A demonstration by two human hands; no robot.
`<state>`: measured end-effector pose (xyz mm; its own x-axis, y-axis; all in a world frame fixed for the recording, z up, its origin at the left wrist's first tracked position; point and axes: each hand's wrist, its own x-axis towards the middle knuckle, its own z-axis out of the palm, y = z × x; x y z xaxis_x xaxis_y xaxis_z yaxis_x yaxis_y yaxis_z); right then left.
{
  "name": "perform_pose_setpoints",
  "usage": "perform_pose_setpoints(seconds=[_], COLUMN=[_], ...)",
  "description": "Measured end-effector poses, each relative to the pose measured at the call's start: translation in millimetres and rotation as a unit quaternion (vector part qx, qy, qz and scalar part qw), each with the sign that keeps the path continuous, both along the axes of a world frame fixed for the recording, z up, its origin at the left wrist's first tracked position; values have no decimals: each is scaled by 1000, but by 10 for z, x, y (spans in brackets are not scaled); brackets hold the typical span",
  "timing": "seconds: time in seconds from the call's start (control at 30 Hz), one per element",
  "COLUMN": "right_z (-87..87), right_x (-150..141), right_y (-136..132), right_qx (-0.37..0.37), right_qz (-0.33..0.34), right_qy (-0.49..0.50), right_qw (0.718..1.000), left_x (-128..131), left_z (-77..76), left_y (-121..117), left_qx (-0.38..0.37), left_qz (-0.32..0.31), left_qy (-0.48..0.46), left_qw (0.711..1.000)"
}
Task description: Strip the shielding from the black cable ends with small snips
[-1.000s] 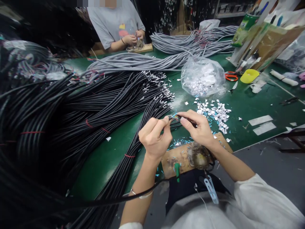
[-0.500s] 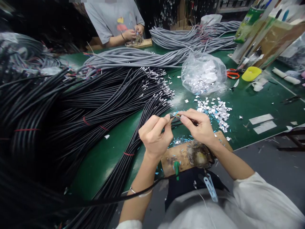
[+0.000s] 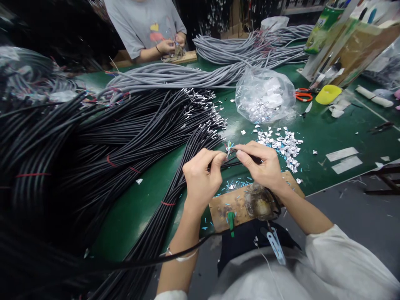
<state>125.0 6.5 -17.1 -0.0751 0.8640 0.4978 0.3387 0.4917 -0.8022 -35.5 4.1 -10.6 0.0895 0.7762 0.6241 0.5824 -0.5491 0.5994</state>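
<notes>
Between my two hands are the fanned-out coloured wires [image 3: 229, 146] at the end of a black cable, with blue, yellow and red strands showing. My right hand [image 3: 261, 162] is closed, thumb and forefinger pinching the cable just behind those wires. On the other side my left hand [image 3: 204, 168] pinches at a thin strand; its fingertips partly hide what they grip. Below my hands lies a wooden board [image 3: 239, 206] with a stained metal device [image 3: 261, 203] and a green clip [image 3: 231, 221] on it. Small blue offcuts [image 3: 237, 183] are scattered beside the board.
Bundles of black cables [image 3: 140, 137] cover the left; grey cables [image 3: 175, 77] run behind. A plastic bag [image 3: 265, 96] of foil scraps, loose foil pieces [image 3: 289, 146] and orange-handled scissors [image 3: 303, 95] lie right. Across the table, a person [image 3: 146, 33] in grey works with both hands.
The coloured wires now fan upward between my hands, where they lay flatter before. My left hand's fingers have shifted slightly downward and away from the wire tips.
</notes>
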Motion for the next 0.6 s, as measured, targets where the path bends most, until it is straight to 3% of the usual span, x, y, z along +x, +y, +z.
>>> perform_pose_setpoints(seconds=[0.17,0.4,0.6], right_z=[3,11,26], right_x=[12,25,63], right_y=[-3,10,33], right_qx=[-17,-27,-25], right_qz=[5,-65,26], right_qy=[20,62,13], right_qw=[1000,996,999], left_x=[17,50,36], left_z=[-19,-22,-18], left_y=[-5,22,26], left_qx=[-99,-32,-29], left_qz=[-30,-29,-44], left_qy=[-76,-46,-9], left_qw=[992,998,999])
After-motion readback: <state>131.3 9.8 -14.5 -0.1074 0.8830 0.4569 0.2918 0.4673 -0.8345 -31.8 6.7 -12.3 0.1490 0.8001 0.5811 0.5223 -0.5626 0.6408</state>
